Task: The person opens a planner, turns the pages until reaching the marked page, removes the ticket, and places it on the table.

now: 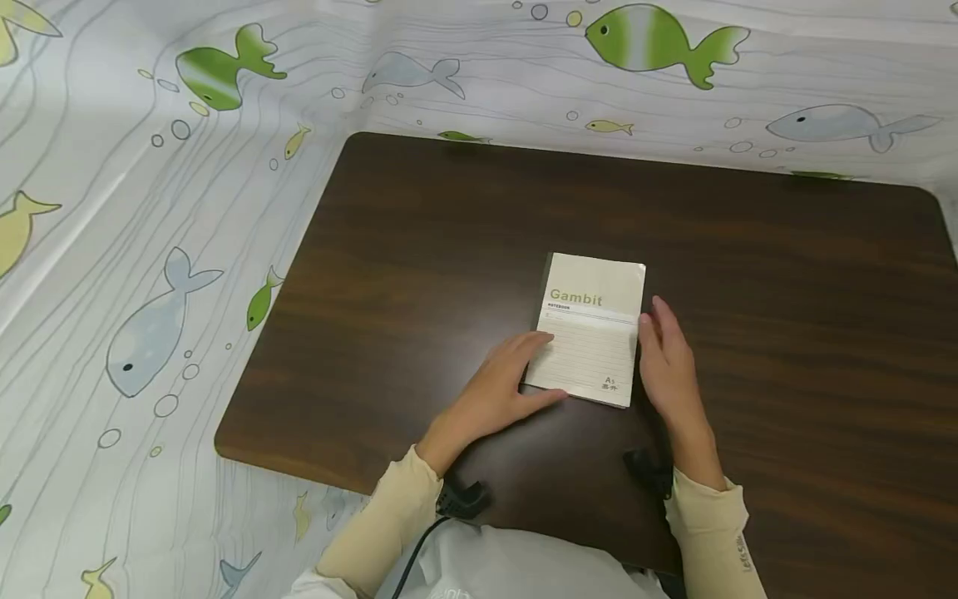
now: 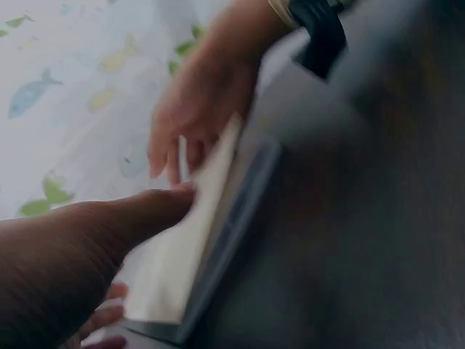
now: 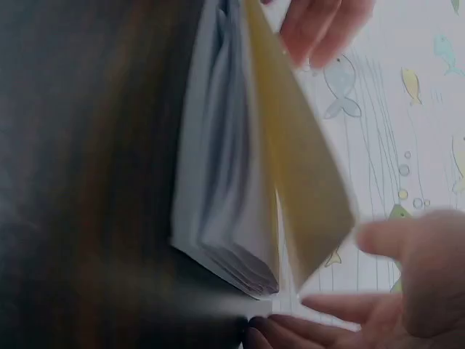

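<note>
A notebook with a pale cover, dark spine and the word "Gambit" lies on the table in the head view. At its lower left corner is my left hand, fingers spread, fingertips at the spine side and thumb by the bottom edge. My right hand stands beside the right edge, its fingers fairly straight. Seen from the right wrist, the cover is lifted a little off the pages, and the right thumb is right at the cover's edge. The left wrist view is blurred.
The dark wooden table has rounded corners. A white sheet with printed fish surrounds it at the back and left. Black wrist devices hang under the wrists, with a cable running from the left one.
</note>
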`<action>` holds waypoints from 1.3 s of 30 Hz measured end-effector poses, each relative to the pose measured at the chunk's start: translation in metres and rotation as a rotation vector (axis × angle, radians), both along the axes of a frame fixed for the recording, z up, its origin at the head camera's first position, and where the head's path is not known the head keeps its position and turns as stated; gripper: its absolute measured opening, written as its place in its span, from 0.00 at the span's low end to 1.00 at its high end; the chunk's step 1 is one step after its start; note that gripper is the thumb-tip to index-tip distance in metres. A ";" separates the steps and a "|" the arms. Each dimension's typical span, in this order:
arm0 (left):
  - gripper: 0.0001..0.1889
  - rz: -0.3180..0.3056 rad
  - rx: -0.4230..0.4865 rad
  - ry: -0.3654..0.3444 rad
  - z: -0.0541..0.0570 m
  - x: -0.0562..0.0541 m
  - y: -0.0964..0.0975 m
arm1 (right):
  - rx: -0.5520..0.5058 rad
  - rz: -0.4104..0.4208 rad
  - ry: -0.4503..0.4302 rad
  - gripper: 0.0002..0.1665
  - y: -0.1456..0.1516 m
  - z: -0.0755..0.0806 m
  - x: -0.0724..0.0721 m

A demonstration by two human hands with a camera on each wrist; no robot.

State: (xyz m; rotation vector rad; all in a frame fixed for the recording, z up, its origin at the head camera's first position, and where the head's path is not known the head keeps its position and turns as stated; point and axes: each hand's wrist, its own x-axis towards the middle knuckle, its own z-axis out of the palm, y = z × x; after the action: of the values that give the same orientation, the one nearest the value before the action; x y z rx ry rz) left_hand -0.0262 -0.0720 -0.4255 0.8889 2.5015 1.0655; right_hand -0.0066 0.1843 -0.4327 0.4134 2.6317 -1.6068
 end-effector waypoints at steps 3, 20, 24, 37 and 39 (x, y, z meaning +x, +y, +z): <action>0.48 -0.050 -0.045 0.074 -0.014 0.000 -0.006 | 0.122 0.118 -0.016 0.45 -0.009 -0.010 0.005; 0.41 0.019 -0.376 0.389 -0.074 0.027 -0.009 | 0.596 0.442 0.023 0.54 -0.051 -0.055 0.002; 0.41 0.039 -0.337 0.399 -0.084 0.029 -0.010 | 0.555 0.404 0.059 0.51 -0.052 -0.068 0.010; 0.41 0.097 -0.206 0.341 -0.087 0.001 -0.009 | 0.550 0.368 0.174 0.45 -0.048 -0.072 -0.016; 0.40 0.110 -0.214 0.349 -0.084 -0.008 -0.014 | 0.585 0.349 0.196 0.45 -0.047 -0.070 -0.021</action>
State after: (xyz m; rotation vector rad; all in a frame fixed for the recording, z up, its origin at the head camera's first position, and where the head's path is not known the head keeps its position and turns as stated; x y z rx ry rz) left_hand -0.0342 -0.0857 -0.5094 0.9518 2.9121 0.7008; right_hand -0.0279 0.1378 -0.5022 -0.2067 3.0649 -0.8010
